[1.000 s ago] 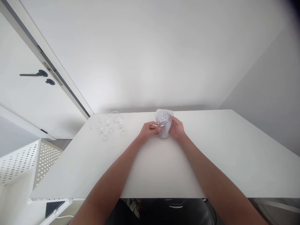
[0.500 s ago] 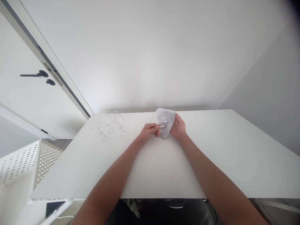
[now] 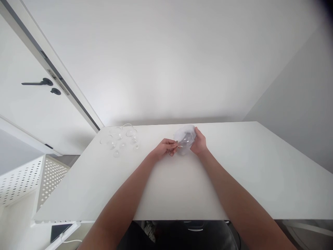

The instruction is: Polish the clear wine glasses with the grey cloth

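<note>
A clear wine glass (image 3: pixel 186 139) is tilted over the white table (image 3: pixel 179 187), its bowl towards the right. My left hand (image 3: pixel 168 147) is closed, pinching the glass near its stem. Around the far and right side of the bowl lies a thin whitish cloth (image 3: pixel 183 131), which my right hand (image 3: pixel 199 141) grips and presses to the glass. The fingertips of my right hand are partly hidden behind cloth and bowl. Several more clear stemmed glasses (image 3: pixel 119 136) stand grouped at the table's far left.
A white wall (image 3: pixel 166 69) rises behind the table's far edge. On the left are a door with a black handle (image 3: pixel 39 82) and a white perforated panel (image 3: pixel 20 180). A black chair seat (image 3: pixel 197 236) shows below the near edge.
The glass has tipped further, its bowl moving slightly right and towards me. The cloth has folded closer around the bowl. Both hands stay in nearly the same place.
</note>
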The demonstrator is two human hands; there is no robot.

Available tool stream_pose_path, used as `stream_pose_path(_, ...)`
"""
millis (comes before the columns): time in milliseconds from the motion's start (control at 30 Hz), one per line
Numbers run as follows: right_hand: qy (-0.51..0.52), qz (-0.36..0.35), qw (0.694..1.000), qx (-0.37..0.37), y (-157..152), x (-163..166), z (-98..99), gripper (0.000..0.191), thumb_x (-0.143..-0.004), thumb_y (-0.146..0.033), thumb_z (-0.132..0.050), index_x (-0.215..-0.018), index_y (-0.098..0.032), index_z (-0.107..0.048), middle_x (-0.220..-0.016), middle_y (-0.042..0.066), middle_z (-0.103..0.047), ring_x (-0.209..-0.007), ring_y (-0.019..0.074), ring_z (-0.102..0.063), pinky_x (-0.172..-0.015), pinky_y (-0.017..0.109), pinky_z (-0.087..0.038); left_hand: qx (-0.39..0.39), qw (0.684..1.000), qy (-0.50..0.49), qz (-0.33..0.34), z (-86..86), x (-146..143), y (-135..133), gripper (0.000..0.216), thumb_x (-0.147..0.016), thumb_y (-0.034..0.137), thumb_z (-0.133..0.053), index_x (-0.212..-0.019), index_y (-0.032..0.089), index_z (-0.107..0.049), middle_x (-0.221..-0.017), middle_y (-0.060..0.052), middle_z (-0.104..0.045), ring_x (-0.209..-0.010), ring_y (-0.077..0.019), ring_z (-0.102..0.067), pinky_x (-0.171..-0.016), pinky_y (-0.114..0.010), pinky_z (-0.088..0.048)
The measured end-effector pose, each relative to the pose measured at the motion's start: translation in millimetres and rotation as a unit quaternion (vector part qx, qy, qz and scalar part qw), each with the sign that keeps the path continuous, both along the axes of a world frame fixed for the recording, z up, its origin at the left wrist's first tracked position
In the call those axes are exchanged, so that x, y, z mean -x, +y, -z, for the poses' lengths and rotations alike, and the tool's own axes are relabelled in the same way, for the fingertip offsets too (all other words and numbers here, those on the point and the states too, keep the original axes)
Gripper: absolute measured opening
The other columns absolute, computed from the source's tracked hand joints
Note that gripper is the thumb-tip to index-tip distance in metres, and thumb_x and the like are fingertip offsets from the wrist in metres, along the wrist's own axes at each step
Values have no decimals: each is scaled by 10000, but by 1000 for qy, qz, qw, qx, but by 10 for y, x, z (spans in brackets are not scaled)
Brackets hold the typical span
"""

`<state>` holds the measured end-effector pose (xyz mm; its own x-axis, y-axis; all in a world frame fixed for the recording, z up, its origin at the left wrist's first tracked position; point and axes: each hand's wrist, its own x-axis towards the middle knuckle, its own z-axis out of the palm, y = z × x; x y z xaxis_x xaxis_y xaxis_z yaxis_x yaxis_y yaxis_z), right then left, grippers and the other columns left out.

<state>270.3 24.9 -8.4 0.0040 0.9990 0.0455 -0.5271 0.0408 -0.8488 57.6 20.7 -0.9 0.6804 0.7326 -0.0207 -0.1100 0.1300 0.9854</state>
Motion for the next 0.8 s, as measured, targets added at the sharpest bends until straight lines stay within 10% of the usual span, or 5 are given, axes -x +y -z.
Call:
stream_pose_path(467,-30,-65,996,-51,8,146,-38,529,-914,-661,-536,-1227,-263,-687,-1230,69,-734,-1206,300,-640,-1009,465,-523,-57,971,-55,-225,168,-24,118,407,-774,525,-799,-907,143,-756,-920,-107,-771,-840,-204,-712,-868,-366,-536)
stream_pose_path(633,-107,-28,990,-87,-43,253,11,519,-917,-633,-581,-1269,-262,-671,-1282,66,-703,-1209,286,-627,-1071,454,-486,-33,970,-41,-237,149,-19,108,393,-767,484,-814,-946,141,-746,-914,-98,-766,-705,-157,-675,-749,-325,-532)
stream_pose_path(800,-352,65,904,-235,-113,249,9,360,-985,-520,-526,-1190,-299,-723,-1435,53,-612,-1418,295,-469,-1235,483,-292,-33,971,-23,-237,153,-34,96,341,-781,452,-783,-921,145,-738,-875,-90,-756,-576,-125,-608,-642,-322,-533)
